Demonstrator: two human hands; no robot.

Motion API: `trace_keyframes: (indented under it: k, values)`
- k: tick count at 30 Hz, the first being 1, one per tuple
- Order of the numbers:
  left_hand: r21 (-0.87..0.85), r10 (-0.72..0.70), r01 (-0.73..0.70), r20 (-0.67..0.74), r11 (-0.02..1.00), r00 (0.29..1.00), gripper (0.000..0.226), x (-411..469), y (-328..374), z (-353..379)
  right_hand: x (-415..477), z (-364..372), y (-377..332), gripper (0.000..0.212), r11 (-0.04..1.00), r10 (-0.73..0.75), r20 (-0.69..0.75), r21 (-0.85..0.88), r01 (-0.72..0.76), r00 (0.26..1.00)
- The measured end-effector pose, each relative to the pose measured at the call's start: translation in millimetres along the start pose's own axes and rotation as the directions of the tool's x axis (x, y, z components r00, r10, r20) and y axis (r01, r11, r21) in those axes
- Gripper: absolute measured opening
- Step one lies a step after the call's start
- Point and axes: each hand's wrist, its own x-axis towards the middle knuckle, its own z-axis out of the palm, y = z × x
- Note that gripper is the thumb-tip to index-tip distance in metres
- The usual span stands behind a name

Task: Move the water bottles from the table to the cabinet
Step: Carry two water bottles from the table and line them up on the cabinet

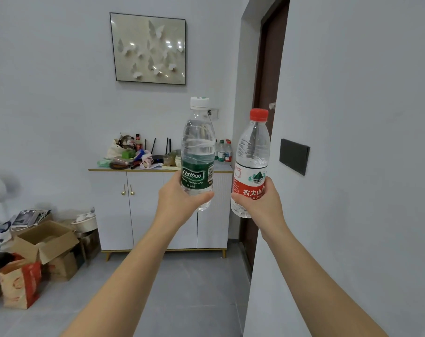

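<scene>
The left hand (179, 200) grips a green-labelled bottle (198, 154) upright. The right hand (260, 203) grips a red-capped bottle (251, 164) beside it, before the cabinet (143, 205).

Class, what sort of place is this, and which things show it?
Probably a lived-in home, perhaps a hallway or living area: a white cabinet cluttered with household items, framed butterfly art above it, and cardboard boxes on the floor.

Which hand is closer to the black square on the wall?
Right. The right hand, holding the red-label bottle, is just below-left of the black square; the left hand, holding the green-label bottle, is farther left.
</scene>
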Motion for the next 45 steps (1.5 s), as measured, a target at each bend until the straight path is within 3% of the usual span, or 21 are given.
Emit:
trace_keyframes:
  k: [20,36,45]
  values:
    - [-0.015,-0.082,0.082,-0.010,0.997,0.997,0.065,169,-110,80,181,72,110,0.068,0.998,0.036,-0.020,0.055,-0.035,0.999]
    - [-0.019,-0.105,0.105,-0.023,0.994,0.994,0.067,339,-182,160,355,119,189,0.063,0.998,0.054,0.003,0.041,-0.054,0.999]
    - [-0.040,-0.090,0.091,0.025,0.995,0.996,0.060,461,-260,194,464,183,247,0.065,0.998,0.054,-0.032,0.010,-0.054,0.998]
